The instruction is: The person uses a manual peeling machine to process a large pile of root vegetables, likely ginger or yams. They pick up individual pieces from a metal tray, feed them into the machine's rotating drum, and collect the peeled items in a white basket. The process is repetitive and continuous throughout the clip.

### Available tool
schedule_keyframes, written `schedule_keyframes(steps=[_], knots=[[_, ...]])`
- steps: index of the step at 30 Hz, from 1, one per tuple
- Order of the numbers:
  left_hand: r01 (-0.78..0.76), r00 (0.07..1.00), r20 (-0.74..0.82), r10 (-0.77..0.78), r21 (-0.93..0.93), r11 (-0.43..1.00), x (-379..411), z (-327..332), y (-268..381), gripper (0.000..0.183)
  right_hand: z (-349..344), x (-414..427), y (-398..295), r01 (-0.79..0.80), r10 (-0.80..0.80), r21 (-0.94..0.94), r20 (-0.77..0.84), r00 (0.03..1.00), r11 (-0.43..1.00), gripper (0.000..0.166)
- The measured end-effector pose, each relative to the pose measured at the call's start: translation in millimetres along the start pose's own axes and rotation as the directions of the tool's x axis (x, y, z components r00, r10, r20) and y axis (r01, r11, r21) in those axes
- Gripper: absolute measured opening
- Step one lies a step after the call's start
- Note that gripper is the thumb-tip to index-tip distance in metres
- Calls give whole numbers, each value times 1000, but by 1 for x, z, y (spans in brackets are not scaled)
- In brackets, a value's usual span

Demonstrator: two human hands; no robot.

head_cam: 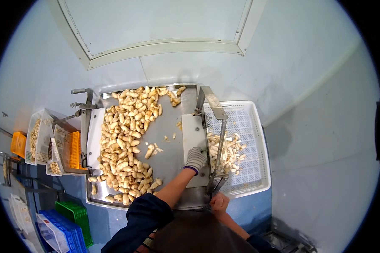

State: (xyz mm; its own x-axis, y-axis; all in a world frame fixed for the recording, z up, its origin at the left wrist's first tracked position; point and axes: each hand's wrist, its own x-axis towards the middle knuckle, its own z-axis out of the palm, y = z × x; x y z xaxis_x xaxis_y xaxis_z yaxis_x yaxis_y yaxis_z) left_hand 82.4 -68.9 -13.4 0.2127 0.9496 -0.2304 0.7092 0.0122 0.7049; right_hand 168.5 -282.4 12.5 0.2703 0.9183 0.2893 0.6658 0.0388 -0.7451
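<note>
My left hand (196, 159), in a striped knit glove, lies on the white cutting board (193, 126) beside the slicer's metal frame; its fingertips and anything under them are hidden. My bare right hand (219, 202) is closed around the handle end of the hinged metal slicer (221, 142). A large heap of whole mushrooms (126, 142), perhaps king oysters, covers the left of the steel table (167, 123). One mushroom (149, 151) and small scraps lie mid-table. Cut mushroom pieces (228, 153) fill part of the white perforated basket (256, 142) on the right.
A second slicer frame (88, 126) with a white board stands at the table's left edge. Beyond it are white baskets (34, 139) with mushrooms and orange baskets (76, 148). Blue crates (63, 231) and green crates (76, 218) stand lower left. A wall runs behind the table.
</note>
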Motion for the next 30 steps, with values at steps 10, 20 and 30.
schedule_keyframes(steps=[10, 20, 30], knots=[[47, 998, 54, -31, -323, 945, -17, -16, 36, 31, 7, -4, 6, 81, -81, -11, -4, 997, 997, 33], [170, 981, -43, -189, 665, 727, 5, -142, -95, 29, 14, -18, 20, -122, 137, 209, -58, 989, 970, 45], [64, 970, 13, -243, -978, 200, 8, -26, -47, 24, 15, -13, 16, -58, 69, 216, -47, 996, 975, 47]])
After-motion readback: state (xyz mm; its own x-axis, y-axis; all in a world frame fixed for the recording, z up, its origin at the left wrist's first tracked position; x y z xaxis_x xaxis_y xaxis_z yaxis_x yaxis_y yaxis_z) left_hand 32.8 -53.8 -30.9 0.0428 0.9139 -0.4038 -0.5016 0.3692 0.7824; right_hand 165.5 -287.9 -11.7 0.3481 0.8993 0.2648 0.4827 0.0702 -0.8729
